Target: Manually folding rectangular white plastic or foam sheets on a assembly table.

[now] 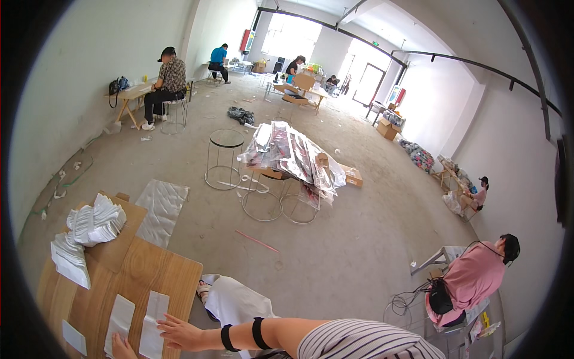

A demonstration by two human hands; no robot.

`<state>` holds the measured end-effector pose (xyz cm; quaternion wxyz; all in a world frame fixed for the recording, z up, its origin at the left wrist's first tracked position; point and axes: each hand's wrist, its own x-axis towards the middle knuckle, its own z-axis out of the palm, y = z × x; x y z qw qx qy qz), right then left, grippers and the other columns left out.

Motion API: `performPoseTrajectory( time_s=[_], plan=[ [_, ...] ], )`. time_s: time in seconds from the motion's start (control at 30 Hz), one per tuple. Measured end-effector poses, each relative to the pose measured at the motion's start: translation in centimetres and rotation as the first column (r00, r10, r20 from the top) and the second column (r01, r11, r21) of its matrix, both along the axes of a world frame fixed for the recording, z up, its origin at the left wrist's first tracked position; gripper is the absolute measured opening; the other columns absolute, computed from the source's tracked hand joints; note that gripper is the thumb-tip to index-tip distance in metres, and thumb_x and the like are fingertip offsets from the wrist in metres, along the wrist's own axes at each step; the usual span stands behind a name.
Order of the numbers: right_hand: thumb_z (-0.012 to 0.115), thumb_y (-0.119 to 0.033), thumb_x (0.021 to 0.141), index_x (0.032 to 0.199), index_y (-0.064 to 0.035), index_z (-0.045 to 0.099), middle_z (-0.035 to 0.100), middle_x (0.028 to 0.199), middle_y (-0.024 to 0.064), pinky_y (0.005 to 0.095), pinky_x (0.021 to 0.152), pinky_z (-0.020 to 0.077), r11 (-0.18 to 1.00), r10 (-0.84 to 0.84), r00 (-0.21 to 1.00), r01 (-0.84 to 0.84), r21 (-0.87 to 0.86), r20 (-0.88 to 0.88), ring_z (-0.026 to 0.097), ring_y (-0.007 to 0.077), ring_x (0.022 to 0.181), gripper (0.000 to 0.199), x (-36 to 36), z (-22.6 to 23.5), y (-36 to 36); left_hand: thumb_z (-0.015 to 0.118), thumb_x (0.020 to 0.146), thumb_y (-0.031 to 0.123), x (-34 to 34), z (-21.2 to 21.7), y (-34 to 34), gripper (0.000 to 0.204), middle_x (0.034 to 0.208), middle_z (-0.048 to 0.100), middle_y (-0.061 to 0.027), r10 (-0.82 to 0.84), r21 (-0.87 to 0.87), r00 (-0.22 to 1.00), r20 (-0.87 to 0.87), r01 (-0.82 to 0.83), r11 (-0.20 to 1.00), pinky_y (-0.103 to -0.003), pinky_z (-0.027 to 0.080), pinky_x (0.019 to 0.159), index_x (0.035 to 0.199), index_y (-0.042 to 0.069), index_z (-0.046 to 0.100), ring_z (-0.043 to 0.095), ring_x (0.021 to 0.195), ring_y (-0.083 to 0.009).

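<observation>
My right hand reaches in from the right over a wooden table, its fingers spread and open. The fingertips touch or hover at the edge of a flat white rectangular piece; I cannot tell whether paper or thin fabric. At the lower edge of the view my left hand, partly cut off, rests stretched fingers on a second white rectangular piece. Left of it lies a smaller white piece. Farther back on the table, bundled stacks of similar white pieces sit on and beside brown cardboard.
Beyond the wooden table, a silvery sheet lies on the floor. A heap of plastic-wrapped sheets rests on wire-legged stools, beside a glass-topped stool. A person in pink sits at right; others work farther off.
</observation>
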<state>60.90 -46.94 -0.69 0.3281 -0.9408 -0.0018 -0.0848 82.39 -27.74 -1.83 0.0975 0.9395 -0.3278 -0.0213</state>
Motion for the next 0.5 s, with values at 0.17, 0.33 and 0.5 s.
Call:
performPoseTrajectory(
  time_s=[0.17, 0.33, 0.5],
  plan=[
    [0.060, -0.028, 0.093, 0.117, -0.0008, 0.061, 0.048, 0.138, 0.0167, 0.0501, 0.124, 0.0106, 1.000, 0.007, 1.000, -0.007, -0.003, -0.012, 0.030, 0.0304, 0.144, 0.036, 0.0, 0.3, -0.1, 0.040, 0.103, 0.047, 0.7, -1.8, 0.4, 0.056, 0.131, 0.061, -0.0184, -0.015, -0.021, 0.996, 0.085, 0.016, 1.000, -0.045, 0.045, 0.101, 0.132, 0.002, 0.059, 0.059, 0.118, -0.0372],
    [0.059, -0.028, 0.094, 0.116, -0.0007, 0.061, 0.048, 0.137, 0.0165, 0.0498, 0.125, 0.0105, 1.000, 0.014, 1.000, -0.014, -0.001, -0.024, 0.030, 0.0302, 0.144, 0.035, -0.1, 0.5, -0.1, 0.044, 0.103, 0.043, 1.2, -2.5, 0.5, 0.051, 0.131, 0.062, -0.0168, -0.019, 0.032, 0.998, 0.062, 0.017, 0.999, -0.044, 0.048, 0.097, 0.132, 0.004, 0.059, 0.062, 0.115, -0.0354],
    [0.059, -0.028, 0.094, 0.116, -0.0008, 0.062, 0.048, 0.137, 0.0162, 0.0497, 0.124, 0.0106, 1.000, 0.013, 1.000, -0.013, 0.003, -0.016, 0.031, 0.0300, 0.144, 0.035, 0.0, -0.2, 0.3, 0.048, 0.101, 0.036, 1.0, -2.4, 0.7, 0.046, 0.130, 0.062, -0.0170, -0.022, 0.031, 0.994, 0.109, 0.019, 0.999, -0.043, 0.048, 0.097, 0.131, 0.003, 0.059, 0.062, 0.115, -0.0346]
  ],
)
